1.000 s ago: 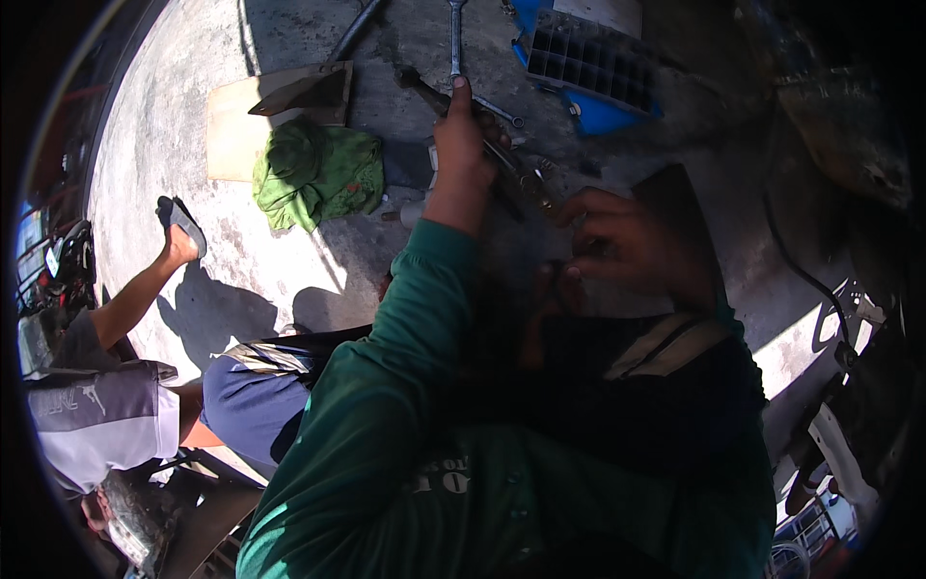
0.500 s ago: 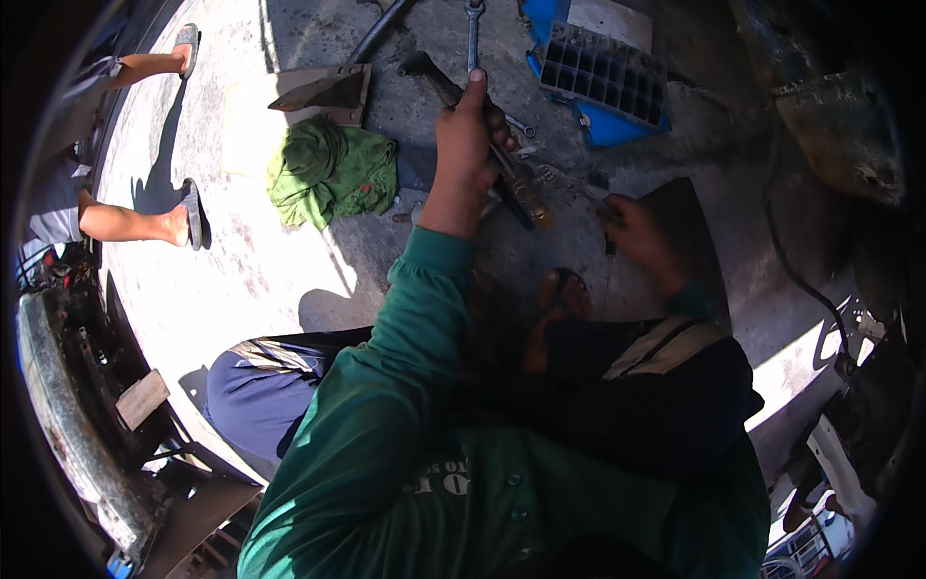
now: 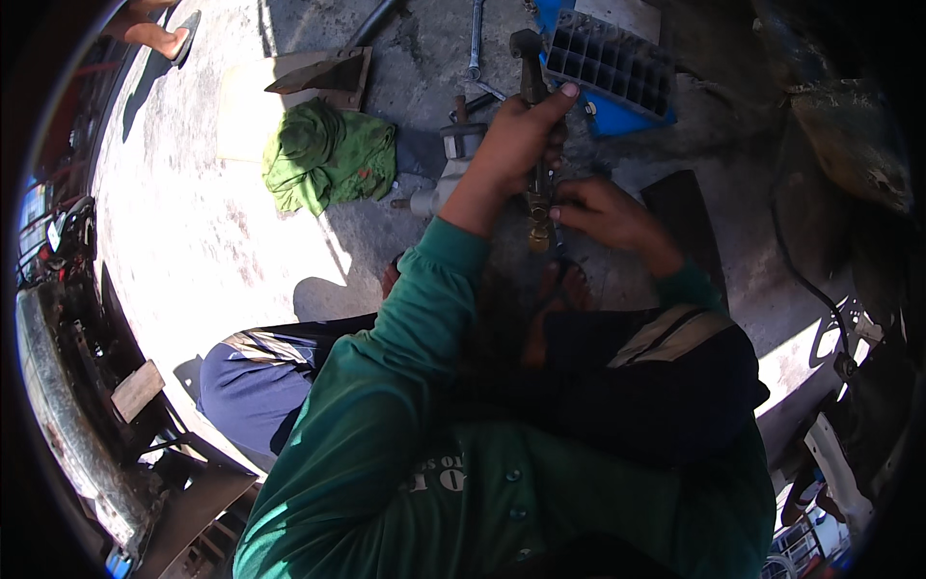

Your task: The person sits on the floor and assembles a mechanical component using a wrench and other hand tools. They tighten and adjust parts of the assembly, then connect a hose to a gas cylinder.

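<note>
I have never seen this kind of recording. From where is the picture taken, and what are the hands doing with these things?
There is no machine here: a person works bare-handed. The camera is worn on the head and looks down; its wide lens makes straight edges bend.

The left hand has a dark metal bar in its grip, with a brass-coloured piece at the near end. The right hand is beside that end; I cannot tell whether it touches or holds anything.

On the floor ahead you see a green cloth, a wrench and a divided tray, with a blue case showing around it.
</note>
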The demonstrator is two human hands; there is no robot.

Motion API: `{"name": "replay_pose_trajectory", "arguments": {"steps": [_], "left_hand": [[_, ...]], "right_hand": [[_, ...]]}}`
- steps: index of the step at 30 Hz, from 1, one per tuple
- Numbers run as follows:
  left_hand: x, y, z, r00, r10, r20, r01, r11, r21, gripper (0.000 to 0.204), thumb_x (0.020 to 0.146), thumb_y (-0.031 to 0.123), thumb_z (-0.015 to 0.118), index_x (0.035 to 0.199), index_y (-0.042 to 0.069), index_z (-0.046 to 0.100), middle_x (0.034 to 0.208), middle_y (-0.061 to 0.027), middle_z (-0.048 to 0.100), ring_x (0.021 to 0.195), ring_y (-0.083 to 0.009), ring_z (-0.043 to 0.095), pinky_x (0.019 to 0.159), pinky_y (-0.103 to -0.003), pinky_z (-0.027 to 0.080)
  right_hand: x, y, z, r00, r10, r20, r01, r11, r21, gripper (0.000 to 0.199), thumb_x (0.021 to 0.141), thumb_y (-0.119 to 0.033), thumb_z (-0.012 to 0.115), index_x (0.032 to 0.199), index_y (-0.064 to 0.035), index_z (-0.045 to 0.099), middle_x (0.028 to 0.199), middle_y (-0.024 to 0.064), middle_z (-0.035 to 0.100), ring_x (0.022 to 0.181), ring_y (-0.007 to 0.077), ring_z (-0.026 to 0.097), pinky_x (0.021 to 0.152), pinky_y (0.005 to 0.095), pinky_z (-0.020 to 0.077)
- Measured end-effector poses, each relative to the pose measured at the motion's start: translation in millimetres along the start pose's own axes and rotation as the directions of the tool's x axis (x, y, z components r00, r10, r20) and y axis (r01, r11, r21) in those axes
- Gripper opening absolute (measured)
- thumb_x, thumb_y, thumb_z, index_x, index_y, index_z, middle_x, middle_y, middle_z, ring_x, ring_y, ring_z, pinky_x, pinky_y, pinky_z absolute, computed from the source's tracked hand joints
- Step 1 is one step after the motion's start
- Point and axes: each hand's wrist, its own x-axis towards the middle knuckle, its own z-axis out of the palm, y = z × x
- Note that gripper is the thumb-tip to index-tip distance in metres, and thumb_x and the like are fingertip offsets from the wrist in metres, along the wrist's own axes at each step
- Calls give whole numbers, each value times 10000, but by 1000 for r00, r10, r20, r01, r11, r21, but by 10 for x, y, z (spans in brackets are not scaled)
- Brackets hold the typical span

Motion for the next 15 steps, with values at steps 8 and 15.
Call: {"name": "replay_pose_trajectory", "arguments": {"steps": [8,15], "left_hand": [[8,22,-77,999,0,-36,3,996,87,419,922,421,732,748,110,510,621,3,498,508,-114,479,481,-304,429],[15,1,-104,1000,1,-5,0,998,69,405,928,411,728,742,127,506,606,30,471,499,-92,438,485,-289,403]], "right_hand": [[0,44,138,993,86,-78,-65,969,239,202,929,-187,685,965,10,660,793,68,638,711,120,613,613,297,467],[40,8,339,965,190,-180,-60,830,554,246,979,-232,647,1076,-5,643,831,14,623,628,85,566,551,251,429]]}}
